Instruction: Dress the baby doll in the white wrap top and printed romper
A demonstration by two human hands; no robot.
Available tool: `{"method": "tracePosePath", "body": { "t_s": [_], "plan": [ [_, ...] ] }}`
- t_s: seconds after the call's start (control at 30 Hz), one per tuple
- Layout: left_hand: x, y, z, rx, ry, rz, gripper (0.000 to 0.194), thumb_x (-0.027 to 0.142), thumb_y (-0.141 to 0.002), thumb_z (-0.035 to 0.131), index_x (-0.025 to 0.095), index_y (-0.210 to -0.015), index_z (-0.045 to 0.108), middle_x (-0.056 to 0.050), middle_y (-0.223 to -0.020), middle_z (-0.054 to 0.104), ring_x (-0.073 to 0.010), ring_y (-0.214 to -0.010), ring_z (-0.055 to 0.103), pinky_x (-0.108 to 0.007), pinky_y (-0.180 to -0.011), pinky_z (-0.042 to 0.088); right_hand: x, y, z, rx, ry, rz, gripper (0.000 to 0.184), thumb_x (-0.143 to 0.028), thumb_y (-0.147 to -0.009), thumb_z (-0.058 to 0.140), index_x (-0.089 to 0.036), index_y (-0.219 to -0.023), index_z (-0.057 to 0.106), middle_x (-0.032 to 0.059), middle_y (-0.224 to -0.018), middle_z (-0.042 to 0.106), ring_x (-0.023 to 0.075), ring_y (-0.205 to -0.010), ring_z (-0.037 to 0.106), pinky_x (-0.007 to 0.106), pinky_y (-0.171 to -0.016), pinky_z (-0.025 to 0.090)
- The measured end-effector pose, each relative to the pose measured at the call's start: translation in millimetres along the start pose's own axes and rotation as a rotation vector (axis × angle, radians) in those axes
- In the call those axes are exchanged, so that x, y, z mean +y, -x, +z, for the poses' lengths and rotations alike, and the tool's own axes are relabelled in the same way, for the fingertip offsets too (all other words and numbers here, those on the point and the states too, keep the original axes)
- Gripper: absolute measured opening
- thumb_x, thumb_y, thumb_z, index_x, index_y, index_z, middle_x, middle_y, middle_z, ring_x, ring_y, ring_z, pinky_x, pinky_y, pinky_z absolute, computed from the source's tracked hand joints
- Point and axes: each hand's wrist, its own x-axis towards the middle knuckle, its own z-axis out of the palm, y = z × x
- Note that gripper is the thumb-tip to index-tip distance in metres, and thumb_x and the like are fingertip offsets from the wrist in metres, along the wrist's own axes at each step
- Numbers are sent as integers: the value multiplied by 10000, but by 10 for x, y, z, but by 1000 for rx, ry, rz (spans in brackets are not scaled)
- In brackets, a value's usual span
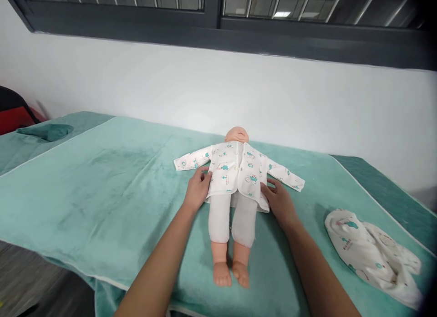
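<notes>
A baby doll (236,135) lies on its back with its head toward the wall and its bare feet toward me. It wears a white printed baby jacket (223,166), its sleeves spread out to both sides and its front a little apart at the neck and hem. My left hand (198,187) is closed at the jacket's left side edge, thumb on the front. On the opposite side, my right hand (278,201) pinches the jacket near its lower edge. Fingers beneath the fabric are partly hidden. White cloth legs (219,219) show below the hem.
Crumpled white printed baby clothing (372,253) lies to the right on the green bed cover (102,185). A dark green cloth piece (46,131) is at the far left, near a red and black object (15,114). A white wall (170,89) with a barred window stands behind.
</notes>
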Motion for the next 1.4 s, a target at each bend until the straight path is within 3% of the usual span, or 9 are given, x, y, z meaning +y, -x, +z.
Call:
{"method": "tracePosePath", "body": {
  "t_s": [0.13, 0.23, 0.4, 0.57, 0.87, 1.07, 1.2, 1.3, 1.4],
  "plan": [
    [-26, 185, -118, -16, 39, -14, 338, 474, -909, 540, 248, -1137, 648, 31, -668, 546, -161, -633, 496, -281, -617, 373, 57, 187, -22, -68, -48, -39, 609, -598, -839, 668, -210, -1290, 538, 78, -957, 761, 257, -805, 707, 350, -631, 523],
    [-27, 371, -229, -86, 195, -48, 366, 368, -871, 556, 245, -1213, 596, 28, -757, 579, -150, -649, 502, -269, -612, 396, 115, 365, -41, -85, -71, -105, 701, -575, -823, 703, -215, -1375, 467, 84, -1051, 749, 266, -928, 703, 389, -766, 550],
    [-22, 590, -319, -306, 199, 46, 661, 201, -794, 594, 277, -1432, 435, -26, -1133, 642, -184, -985, 595, -306, -865, 455, 151, 568, -31, -95, -36, -131, 834, -486, -790, 764, -256, -1484, 363, 82, -1194, 706, 265, -1068, 679, 432, -930, 535],
    [-82, 568, -238, -144, -3, 42, 492, 343, -895, 563, 243, -1372, 496, 2, -943, 624, -178, -861, 597, -312, -806, 460, 148, 541, 13, 21, 160, -155, 621, -442, -875, 626, -211, -1426, 459, 97, -1121, 714, 267, -990, 681, 426, -866, 522],
    [-35, 654, -245, -24, -201, 108, 366, 242, -866, 525, 252, -1223, 605, 33, -807, 616, -160, -735, 575, -289, -713, 440, 124, 696, 29, 132, 547, -189, 498, -286, -859, 503, -219, -1352, 513, -36, -711, 606, 189, -629, 572, 292, -602, 372],
    [-110, 665, -226, 34, -311, 173, 335, 215, -890, 500, 233, -1207, 608, -3, -859, 640, -186, -771, 589, -326, -744, 469, 167, 747, 43, 247, 619, -164, 451, -287, -894, 475, -198, -1330, 550, 17, -794, 647, 216, -678, 594, 308, -581, 389],
    [-117, 661, -182, 113, -421, 388, 393, 222, -921, 515, 217, -1310, 570, -89, -1142, 600, -231, -1031, 593, -380, -895, 496, 161, 703, 91, 368, 591, -543, 463, -229, -892, 530, -188, -1351, 569, 137, -1196, 617, 273, -1055, 613, 405, -830, 522],
    [-105, 634, -150, 101, -474, 561, 421, 167, -943, 474, 246, -1347, 560, -105, -1258, 559, -240, -1160, 560, -391, -963, 488, 72, 610, 169, 294, 558, -864, 443, -150, -930, 489, -223, -1358, 577, 133, -1369, 571, 268, -1285, 522, 462, -1060, 460],
    [-112, 598, -143, 124, -475, 630, 338, 155, -959, 458, 232, -1251, 611, -97, -1209, 595, -233, -1120, 580, -388, -951, 498, -17, 486, 264, 186, 536, -976, 460, -97, -946, 448, -248, -1360, 582, 104, -1476, 537, 248, -1381, 478, 476, -1123, 431]
  ]
}}
